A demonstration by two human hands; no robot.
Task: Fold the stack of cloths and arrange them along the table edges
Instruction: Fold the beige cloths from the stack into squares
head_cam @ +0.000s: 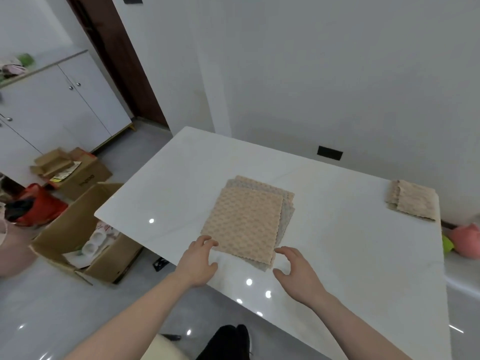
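Note:
A stack of flat, textured cloths (pixel 246 219), beige on top with grey and beige ones under it, lies in the middle of the white table (pixel 350 255). My left hand (pixel 198 261) reaches to the stack's near left corner, its fingertips touching the top cloth's edge. My right hand (pixel 296 274) hovers just off the near right corner with fingers spread and loosely bent, holding nothing. A folded beige cloth (pixel 413 200) lies at the table's far right edge.
Open cardboard boxes (pixel 85 229) stand on the floor left of the table, with a red bag (pixel 41 206) beside them. A white cabinet (pixel 59 105) lines the left wall. A black wall socket (pixel 330 152) sits behind the table. Pink and green items (pixel 465 240) lie past the right edge.

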